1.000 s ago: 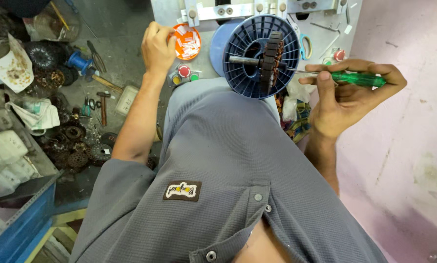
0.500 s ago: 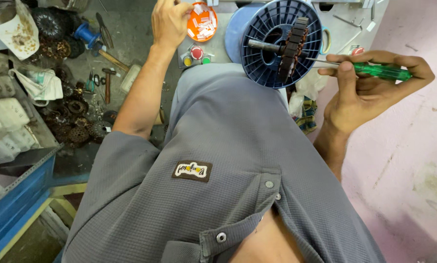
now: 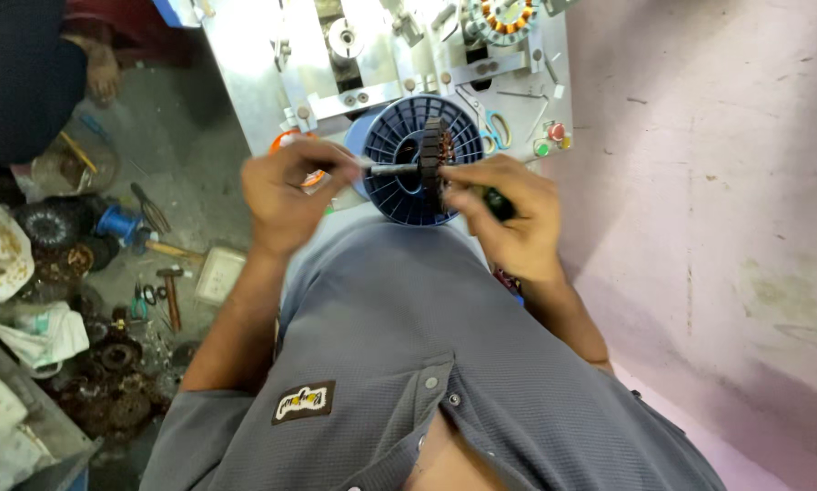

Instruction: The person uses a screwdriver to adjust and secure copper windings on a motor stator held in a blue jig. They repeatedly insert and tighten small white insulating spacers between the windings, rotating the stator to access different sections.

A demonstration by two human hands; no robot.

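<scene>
Left hand [image 3: 286,195] is up in front of the chest, fingers pinched round the near end of a steel shaft [image 3: 392,168]. That shaft runs level, left to right across the view, and carries the motor rotor [image 3: 433,165], a dark ribbed drum with coppery windings showing between its slots. The drum faces edge-on to the camera, so the long axis lies straight between the two hands. Right hand [image 3: 509,218] is curled at the rotor's other side, fingertips on the drum, and it also grips a dark green tool handle [image 3: 498,205] tucked into the palm; the tool's tip is hidden, so what it touches cannot be told.

Just behind the rotor stands a blue plastic spool [image 3: 408,186], round, with spokes fanning out from its hub. An orange roll [image 3: 292,145] peeks out behind the left knuckles.

Beyond that lies a pale metal bench [image 3: 245,64], bolted plates and brackets across it, a ring of copper coils [image 3: 507,16] at its far edge, scissors [image 3: 498,129] with light handles and small red and green caps [image 3: 549,138] nearby. To the right, a pink wall [image 3: 718,182], scuffed and stained. To the left, a grey concrete floor [image 3: 190,136] littered with rusty round parts, a hammer [image 3: 169,293], a blue wire reel [image 3: 117,223] and crumpled rags. The person's grey woven shirt [image 3: 399,364] fills the bottom of the view.
</scene>
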